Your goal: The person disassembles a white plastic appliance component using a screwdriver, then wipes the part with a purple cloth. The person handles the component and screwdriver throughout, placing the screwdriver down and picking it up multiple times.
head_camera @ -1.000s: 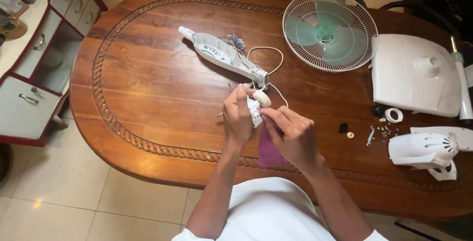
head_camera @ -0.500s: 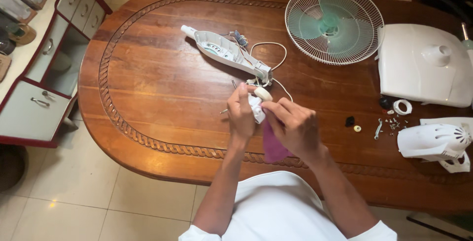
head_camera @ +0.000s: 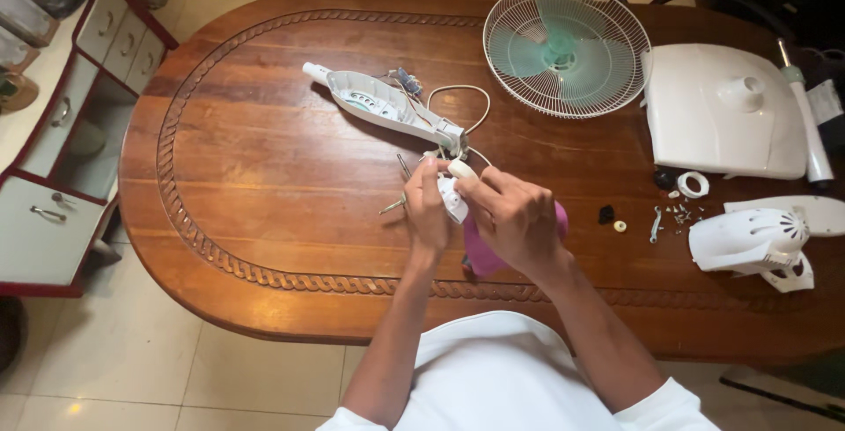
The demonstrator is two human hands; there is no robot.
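Note:
My left hand (head_camera: 428,209) and my right hand (head_camera: 513,217) meet over the wooden table (head_camera: 264,176), both gripping a small white plastic part (head_camera: 452,195) between the fingertips. A thin white cord (head_camera: 458,101) runs from it up to an opened white fan control housing (head_camera: 380,103) lying diagonally on the table. Under my right hand lies a purple cloth (head_camera: 484,253). A small metal tool (head_camera: 398,193) lies just left of my left hand.
A round fan grille with green blades (head_camera: 565,47) lies at the back. To the right are a white fan base (head_camera: 720,116), a white pole (head_camera: 803,114), a white motor cover (head_camera: 753,239) and several loose screws and rings (head_camera: 673,202). A cabinet with drawers (head_camera: 53,158) stands at left.
Both hands have stayed together on the small white part with only slight finger shifts. The camera view has drifted a little, so the table items sit further right.

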